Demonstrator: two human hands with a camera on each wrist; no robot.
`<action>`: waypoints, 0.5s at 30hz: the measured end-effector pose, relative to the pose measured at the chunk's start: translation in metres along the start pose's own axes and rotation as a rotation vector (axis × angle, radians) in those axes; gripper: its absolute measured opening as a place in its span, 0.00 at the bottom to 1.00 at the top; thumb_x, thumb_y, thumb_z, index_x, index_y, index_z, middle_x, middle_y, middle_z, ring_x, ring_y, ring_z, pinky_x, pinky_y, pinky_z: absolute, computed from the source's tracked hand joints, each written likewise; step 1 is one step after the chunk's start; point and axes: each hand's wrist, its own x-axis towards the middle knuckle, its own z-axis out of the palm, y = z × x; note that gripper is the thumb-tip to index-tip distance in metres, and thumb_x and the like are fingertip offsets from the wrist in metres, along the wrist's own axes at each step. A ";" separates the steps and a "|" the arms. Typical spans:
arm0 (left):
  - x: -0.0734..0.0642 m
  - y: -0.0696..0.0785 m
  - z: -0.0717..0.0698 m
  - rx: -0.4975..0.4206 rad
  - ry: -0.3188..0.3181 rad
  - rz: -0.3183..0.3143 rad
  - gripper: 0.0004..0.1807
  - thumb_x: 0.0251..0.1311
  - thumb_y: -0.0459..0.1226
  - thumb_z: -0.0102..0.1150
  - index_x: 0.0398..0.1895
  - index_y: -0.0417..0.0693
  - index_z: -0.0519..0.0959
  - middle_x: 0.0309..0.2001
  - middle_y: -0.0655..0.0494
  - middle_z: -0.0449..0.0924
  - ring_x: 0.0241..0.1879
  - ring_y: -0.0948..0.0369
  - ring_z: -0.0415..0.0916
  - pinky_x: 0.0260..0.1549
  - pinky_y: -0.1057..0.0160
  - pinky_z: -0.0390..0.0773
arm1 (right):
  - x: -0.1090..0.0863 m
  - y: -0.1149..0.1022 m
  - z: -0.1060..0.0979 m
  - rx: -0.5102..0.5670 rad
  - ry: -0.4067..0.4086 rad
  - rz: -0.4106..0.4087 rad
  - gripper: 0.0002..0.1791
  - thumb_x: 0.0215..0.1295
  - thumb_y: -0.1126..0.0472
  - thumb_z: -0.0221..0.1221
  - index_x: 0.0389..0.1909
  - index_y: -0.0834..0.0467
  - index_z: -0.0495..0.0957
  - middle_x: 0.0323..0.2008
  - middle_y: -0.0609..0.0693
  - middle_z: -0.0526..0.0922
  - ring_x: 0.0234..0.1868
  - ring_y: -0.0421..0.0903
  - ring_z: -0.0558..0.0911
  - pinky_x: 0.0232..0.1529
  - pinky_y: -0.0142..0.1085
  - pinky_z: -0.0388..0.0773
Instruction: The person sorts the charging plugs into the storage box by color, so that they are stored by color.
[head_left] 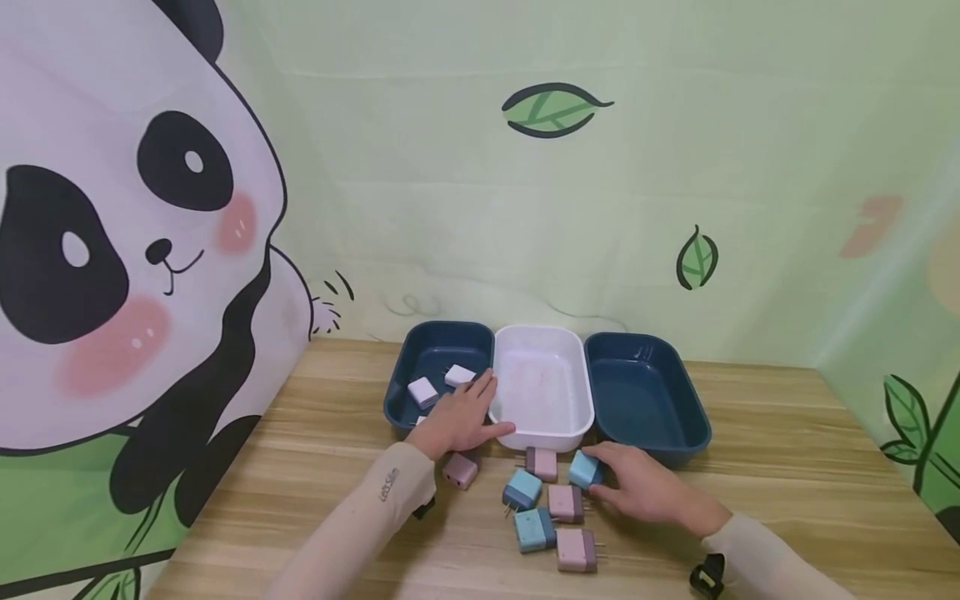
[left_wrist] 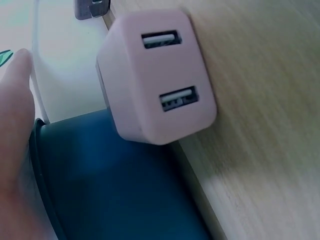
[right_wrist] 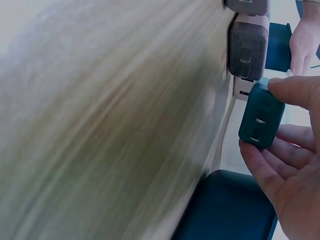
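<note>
Between thumb and fingers my right hand (head_left: 637,483) pinches a blue USB wall charger (head_left: 585,471), just in front of the bins. In the right wrist view the held charger (right_wrist: 261,116) shows its darker prong side. My left hand (head_left: 461,417) lies over the right rim of the left dark blue bin (head_left: 396,392), fingers stretched out toward the white bin (head_left: 540,440), with nothing seen in its grasp. White chargers (head_left: 423,392) lie in that left bin, one partly hidden by the hand. Near the left wrist sits a pink charger (head_left: 461,471), its two USB ports showing in the left wrist view.
Several pink chargers (head_left: 576,550) and blue chargers (head_left: 534,530) stand grouped on the wooden table (head_left: 300,500) in front of the white bin. Another dark blue bin (head_left: 645,392) stands at the right of the row. A printed cloth (head_left: 450,167) hangs behind.
</note>
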 end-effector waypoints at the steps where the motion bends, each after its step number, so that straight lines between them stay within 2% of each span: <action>1: 0.000 0.000 0.000 0.008 0.006 0.000 0.52 0.58 0.70 0.39 0.75 0.45 0.47 0.75 0.51 0.39 0.69 0.46 0.51 0.60 0.44 0.62 | 0.000 0.000 0.000 0.004 0.000 0.001 0.28 0.59 0.57 0.64 0.59 0.64 0.71 0.51 0.53 0.78 0.49 0.46 0.77 0.50 0.44 0.75; 6: 0.000 0.001 0.000 0.020 0.027 -0.003 0.53 0.57 0.70 0.40 0.74 0.44 0.49 0.75 0.50 0.41 0.69 0.46 0.52 0.59 0.45 0.63 | -0.001 -0.001 -0.001 0.004 -0.004 0.004 0.28 0.60 0.57 0.64 0.59 0.64 0.71 0.51 0.53 0.78 0.49 0.45 0.77 0.50 0.43 0.75; 15: 0.001 -0.003 0.005 -0.059 0.018 0.010 0.52 0.59 0.68 0.41 0.74 0.41 0.47 0.75 0.48 0.39 0.69 0.46 0.51 0.60 0.46 0.63 | 0.000 0.000 0.000 0.002 0.001 0.003 0.28 0.59 0.57 0.64 0.59 0.64 0.71 0.51 0.52 0.78 0.49 0.44 0.77 0.50 0.43 0.75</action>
